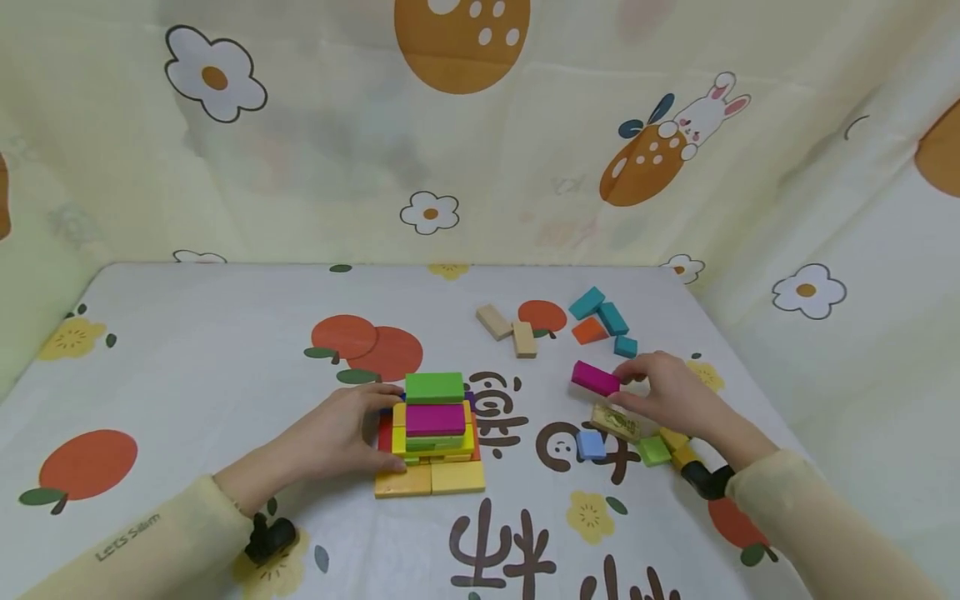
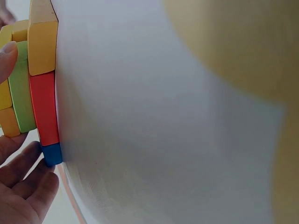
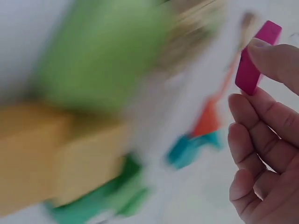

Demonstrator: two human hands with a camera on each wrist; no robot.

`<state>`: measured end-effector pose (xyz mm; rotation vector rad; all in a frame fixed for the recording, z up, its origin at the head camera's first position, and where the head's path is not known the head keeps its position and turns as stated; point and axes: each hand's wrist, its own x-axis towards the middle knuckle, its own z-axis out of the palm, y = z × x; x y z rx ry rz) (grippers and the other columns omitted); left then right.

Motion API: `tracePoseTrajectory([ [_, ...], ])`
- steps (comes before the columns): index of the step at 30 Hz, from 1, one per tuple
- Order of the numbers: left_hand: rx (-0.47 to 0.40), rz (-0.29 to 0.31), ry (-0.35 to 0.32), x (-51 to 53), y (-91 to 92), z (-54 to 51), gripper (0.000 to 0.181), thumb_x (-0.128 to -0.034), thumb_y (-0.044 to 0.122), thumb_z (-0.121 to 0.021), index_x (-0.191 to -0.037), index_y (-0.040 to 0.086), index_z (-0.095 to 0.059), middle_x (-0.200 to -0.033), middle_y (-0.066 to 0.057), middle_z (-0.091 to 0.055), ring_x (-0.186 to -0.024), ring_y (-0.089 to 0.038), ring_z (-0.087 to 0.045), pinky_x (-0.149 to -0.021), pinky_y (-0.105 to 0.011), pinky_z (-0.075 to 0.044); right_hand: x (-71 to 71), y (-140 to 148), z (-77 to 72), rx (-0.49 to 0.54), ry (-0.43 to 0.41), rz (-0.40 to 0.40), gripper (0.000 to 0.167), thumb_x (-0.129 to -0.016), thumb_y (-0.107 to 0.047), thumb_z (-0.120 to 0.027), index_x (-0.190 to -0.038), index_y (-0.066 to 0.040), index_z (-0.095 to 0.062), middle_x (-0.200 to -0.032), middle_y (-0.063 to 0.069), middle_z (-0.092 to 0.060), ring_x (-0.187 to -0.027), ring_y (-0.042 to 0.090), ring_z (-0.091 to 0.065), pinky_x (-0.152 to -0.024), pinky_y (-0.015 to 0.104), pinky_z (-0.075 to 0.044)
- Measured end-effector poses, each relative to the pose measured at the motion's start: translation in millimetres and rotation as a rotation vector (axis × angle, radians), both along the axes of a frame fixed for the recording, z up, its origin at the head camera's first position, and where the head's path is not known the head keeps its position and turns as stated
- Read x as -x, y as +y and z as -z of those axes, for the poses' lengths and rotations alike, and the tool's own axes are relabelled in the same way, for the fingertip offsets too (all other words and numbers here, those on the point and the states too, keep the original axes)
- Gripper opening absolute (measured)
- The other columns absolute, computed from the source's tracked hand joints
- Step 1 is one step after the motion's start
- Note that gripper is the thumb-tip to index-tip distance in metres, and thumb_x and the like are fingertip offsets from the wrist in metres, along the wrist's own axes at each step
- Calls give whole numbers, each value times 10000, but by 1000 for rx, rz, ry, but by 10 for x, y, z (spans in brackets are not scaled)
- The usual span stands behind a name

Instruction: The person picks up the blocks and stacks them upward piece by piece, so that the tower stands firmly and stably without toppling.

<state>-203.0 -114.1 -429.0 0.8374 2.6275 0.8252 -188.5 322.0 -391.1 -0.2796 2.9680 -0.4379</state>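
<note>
A layered stack of coloured wooden blocks stands near the table's middle, topped by a green block and a magenta block. Around its left side curls my left hand, thumb at the front and fingers toward the back. The left wrist view shows the stack's red block and blue block beside the fingertips. My right hand pinches another magenta block between thumb and fingers, lifted above the table. That block is tilted in the right wrist view.
Beneath the right hand lie a patterned wooden block, a light-blue block, a green block and yellow blocks. Farther back are natural wood blocks, an orange block and several teal blocks. A patterned cloth covers the table.
</note>
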Motion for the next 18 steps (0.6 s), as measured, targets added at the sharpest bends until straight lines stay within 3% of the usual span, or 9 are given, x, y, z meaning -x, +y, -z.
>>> tracePoseTrajectory([
  [8,-9,21,18,2,-13,-21,764,-752,412,-897,-1333,-16,-648,-1449,-144,-595,-1397,-414,-493,-1128,-575,-448,-167,-908,-434,77,219,-251,280,-854,-209,-837,-1089,-88,-744,-1011,18,-731,-972,196,-634,-828,404,-574],
  [14,-22,27,23,12,-24,-10,742,-754,402,-897,-1325,-6,-657,-1444,-139,-601,-1398,-410,-494,-1134,-575,-442,-223,-1477,-508,31,287,-441,298,-840,-278,-851,-1067,-109,-756,-1005,-2,-744,-946,145,-617,-795,326,-549],
  [18,-24,28,14,16,-16,-8,753,-750,401,-900,-1324,-19,-652,-1448,-142,-597,-1406,-417,-484,-1135,-579,-438,-233,-1654,-507,-22,318,-505,307,-846,-302,-840,-1063,-102,-755,-990,1,-747,-942,141,-620,-808,329,-529],
])
